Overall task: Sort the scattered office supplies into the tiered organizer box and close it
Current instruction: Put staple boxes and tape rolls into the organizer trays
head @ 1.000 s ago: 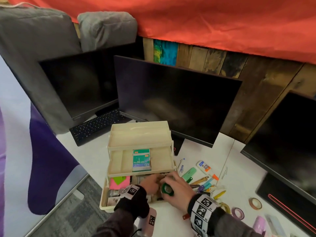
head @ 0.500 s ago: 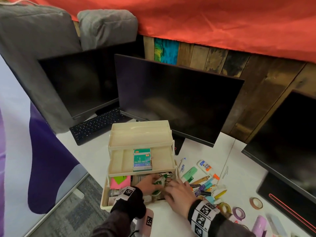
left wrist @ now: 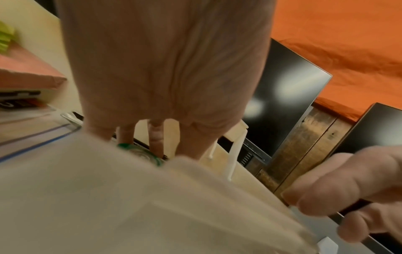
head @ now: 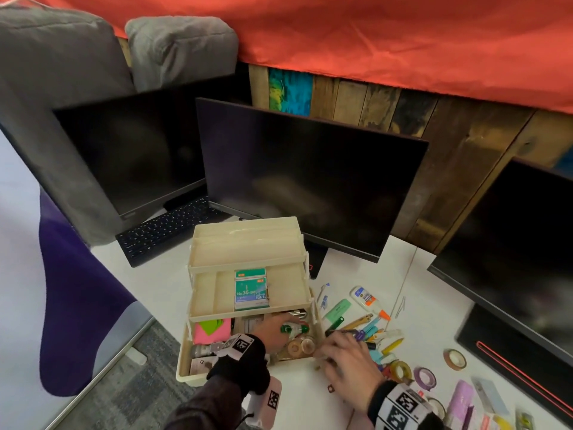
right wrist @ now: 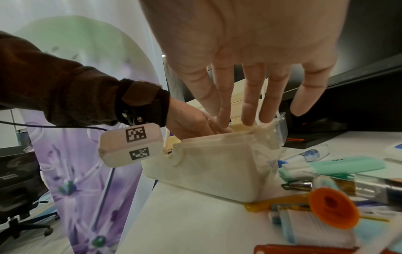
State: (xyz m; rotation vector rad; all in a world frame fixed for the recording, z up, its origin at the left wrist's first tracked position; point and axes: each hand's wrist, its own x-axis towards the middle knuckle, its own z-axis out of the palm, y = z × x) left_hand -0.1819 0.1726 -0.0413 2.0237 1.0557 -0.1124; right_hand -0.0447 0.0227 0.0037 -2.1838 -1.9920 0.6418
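**Left hand down in the bottom tier, right hand spread beside the box**

The cream organizer box (head: 248, 259) stands opened out on the white tabletop (head: 148, 280), its tiers stepped back toward the monitors (head: 310, 175). A green staple box (head: 251, 288) lies in the middle tier. In the bottom tier a pink and green pad of sticky notes (head: 212, 328) sits at the left, and tan tape rolls (head: 300, 346) lie at the right.

The left hand (head: 269, 332) reaches into that bottom tier, fingers pointing down onto a green and white tape dispenser (head: 294, 328). From where I stand its fingertips touch the dispenser, but the left wrist view is too blurred to tell whether its grip is clamped on it or just resting there.

The right hand (head: 347, 356) hovers over the tabletop just beside the box's right front corner, its grip apart: fingers (right wrist: 250, 103) straight and spread, holding nothing.

To the right lies the unsorted pile: a glue bottle (head: 367, 301) with an orange tip, a mint-green case (head: 338, 308), a cluster of pens and markers (head: 366, 332), and several tape rolls (head: 424, 377) farther out near the front edge.
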